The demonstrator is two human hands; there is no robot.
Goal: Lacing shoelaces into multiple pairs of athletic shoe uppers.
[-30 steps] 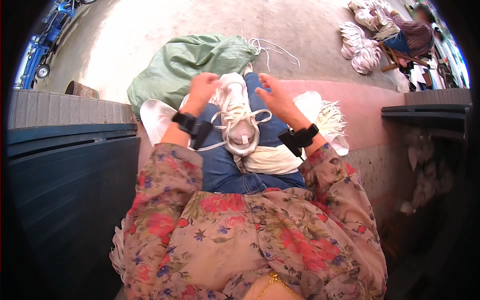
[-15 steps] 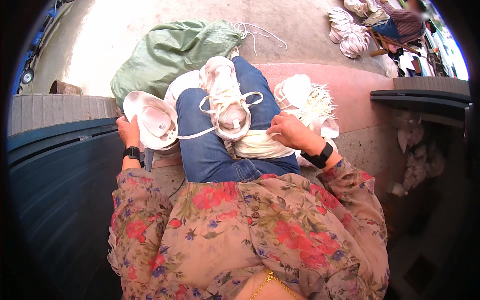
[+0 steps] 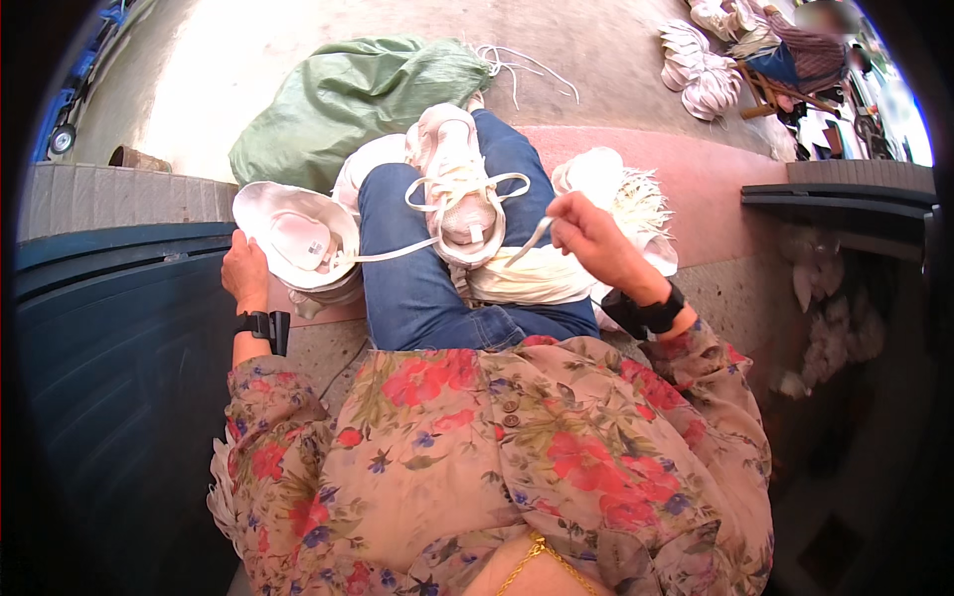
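Two hands: right hand (image 3: 588, 236) pinches flat white lace (image 3: 529, 238); left hand (image 3: 243, 270) grips round white hat (image 3: 293, 233).

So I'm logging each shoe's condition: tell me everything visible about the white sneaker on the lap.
The white sneaker lies on the jeans-clad thigh, top side up, toe pointing away. It looks like mesh and smooth synthetic, with a white lace looped loosely across it. The right hand pinches one lace end; the other end runs left toward the stacked shoes.
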